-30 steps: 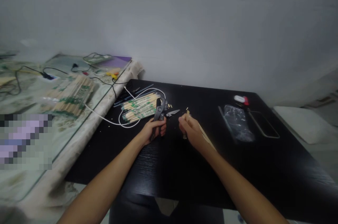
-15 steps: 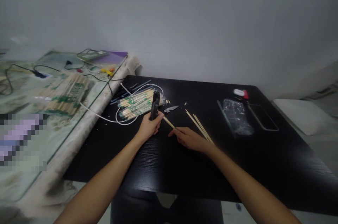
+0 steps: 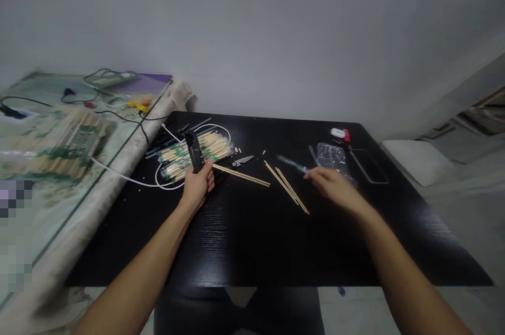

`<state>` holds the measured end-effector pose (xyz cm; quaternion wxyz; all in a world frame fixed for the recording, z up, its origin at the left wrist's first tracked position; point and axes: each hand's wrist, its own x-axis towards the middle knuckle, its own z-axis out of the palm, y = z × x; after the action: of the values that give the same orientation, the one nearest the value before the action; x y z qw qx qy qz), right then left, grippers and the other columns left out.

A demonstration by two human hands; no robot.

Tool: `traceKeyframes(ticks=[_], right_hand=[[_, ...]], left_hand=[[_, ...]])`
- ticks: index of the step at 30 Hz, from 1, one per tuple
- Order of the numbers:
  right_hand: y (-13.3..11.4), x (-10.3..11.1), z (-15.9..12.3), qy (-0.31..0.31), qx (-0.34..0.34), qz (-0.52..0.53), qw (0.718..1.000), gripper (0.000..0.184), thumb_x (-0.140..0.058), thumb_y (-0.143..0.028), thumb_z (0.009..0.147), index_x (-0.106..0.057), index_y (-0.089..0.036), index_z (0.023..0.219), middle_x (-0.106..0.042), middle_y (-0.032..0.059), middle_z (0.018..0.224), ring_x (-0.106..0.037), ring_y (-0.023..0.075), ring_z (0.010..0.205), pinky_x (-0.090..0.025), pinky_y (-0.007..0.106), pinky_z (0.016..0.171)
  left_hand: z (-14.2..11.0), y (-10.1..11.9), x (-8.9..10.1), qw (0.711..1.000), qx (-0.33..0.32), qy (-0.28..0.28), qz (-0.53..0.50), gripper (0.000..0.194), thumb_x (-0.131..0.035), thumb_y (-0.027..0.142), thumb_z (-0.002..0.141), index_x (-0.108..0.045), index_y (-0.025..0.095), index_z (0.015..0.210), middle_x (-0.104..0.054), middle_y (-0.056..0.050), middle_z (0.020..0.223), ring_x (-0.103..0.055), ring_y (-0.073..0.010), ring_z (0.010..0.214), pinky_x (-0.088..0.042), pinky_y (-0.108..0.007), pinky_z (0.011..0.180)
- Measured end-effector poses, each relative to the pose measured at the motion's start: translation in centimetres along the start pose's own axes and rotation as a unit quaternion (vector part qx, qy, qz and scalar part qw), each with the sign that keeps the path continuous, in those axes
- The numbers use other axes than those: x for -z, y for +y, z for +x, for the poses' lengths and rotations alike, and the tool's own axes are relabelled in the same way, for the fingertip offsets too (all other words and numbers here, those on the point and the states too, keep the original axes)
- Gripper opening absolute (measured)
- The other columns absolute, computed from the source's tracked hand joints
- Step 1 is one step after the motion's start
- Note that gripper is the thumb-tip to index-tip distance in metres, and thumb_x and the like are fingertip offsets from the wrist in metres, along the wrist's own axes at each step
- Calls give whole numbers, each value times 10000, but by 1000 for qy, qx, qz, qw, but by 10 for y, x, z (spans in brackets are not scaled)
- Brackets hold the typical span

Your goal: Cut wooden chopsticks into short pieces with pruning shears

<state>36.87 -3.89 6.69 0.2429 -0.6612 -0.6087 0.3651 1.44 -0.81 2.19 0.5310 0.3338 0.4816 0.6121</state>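
My left hand is closed around a black handheld tool, its kind unclear, and a pair of wooden chopsticks that points out to the right. Pinched in my right hand is a thin clear plastic wrapper with green on it, smeared by motion. Several loose chopsticks lie on the black table between my hands. Behind my left hand are packs of wrapped chopsticks. A small metal blade rests close to the held pair.
A crumpled clear plastic bag, a white and red object and a phone-shaped frame lie on the right. A white cable crosses from the left table, where another chopstick bundle sits.
My right hand has moved right, away from my left, carrying the wrapper. The chopsticks in my left hand now show bare. The view has shifted, so the table sits further left.
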Motion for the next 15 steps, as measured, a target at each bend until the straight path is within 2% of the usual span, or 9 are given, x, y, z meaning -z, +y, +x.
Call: traceKeyframes(ticks=[1,3,6,8,10,12,13,14,15], right_hand=[[3,7,4,80,-5,-39,996,395,-512,-478,943,-747,-161,959,-565,0,638,-473,146,549,-359,276,548],[5,16,14,182,-2,-122,976,341,-526,-417,931,-759,-168,918,-675,66,744,-586,200,671,-422,318,649],[1,14,27,212,-6,-244,946,305,-557,-334,918,-766,-129,1005,-734,171,923,-657,293,852,-462,389,777],[-4,6,31,232,-14,-323,917,378,-602,-288,893,-725,-66,1173,-707,258,1077,-649,375,994,-466,459,846],[-13,-8,30,264,15,-355,897,468,-632,-272,882,-664,-36,1285,-646,311,1216,-594,435,1133,-448,534,914],[-25,-25,23,235,81,-292,924,420,-609,-300,923,-670,-77,1273,-664,263,1208,-599,390,1143,-448,528,955],[-31,-35,19,181,111,-222,952,371,-598,-335,943,-691,-113,1225,-702,207,1136,-635,330,1071,-473,480,940],[-38,-44,15,89,130,-141,977,354,-585,-393,963,-701,-154,1197,-728,151,1072,-667,272,973,-503,424,890],[-44,-53,11,-24,139,-71,988,356,-566,-452,977,-712,-184,1160,-744,108,1021,-682,231,885,-521,379,827]], left_hand=[[-2,1,-1,1000,9,-13,4,448,-837,478,738,-478,211,768,-382,121,485,-321,-45,355,-268,-156,307],[-6,0,-5,999,26,-41,11,445,-840,475,734,-487,209,776,-378,122,481,-314,-42,348,-259,-152,303],[-12,-2,-8,997,42,-69,13,446,-849,476,720,-502,210,811,-385,124,480,-317,-43,339,-251,-148,298],[-14,-5,-9,996,50,-79,12,452,-855,474,713,-503,210,815,-395,122,483,-320,-43,341,-251,-148,298],[-14,-6,-9,995,54,-83,9,451,-856,474,712,-508,208,820,-398,121,487,-323,-43,345,-251,-147,300],[-13,-6,-9,995,53,-83,7,448,-853,475,714,-511,208,823,-397,122,488,-325,-43,348,-253,-146,302],[-13,-6,-9,996,51,-79,7,447,-852,476,715,-511,208,822,-395,123,488,-325,-44,348,-254,-147,301],[-13,-6,-9,996,48,-73,9,447,-851,478,715,-511,208,819,-393,124,487,-325,-44,348,-255,-149,300],[-13,-6,-9,997,42,-66,11,446,-850,481,715,-510,209,814,-393,124,486,-322,-44,347,-256,-152,299]])
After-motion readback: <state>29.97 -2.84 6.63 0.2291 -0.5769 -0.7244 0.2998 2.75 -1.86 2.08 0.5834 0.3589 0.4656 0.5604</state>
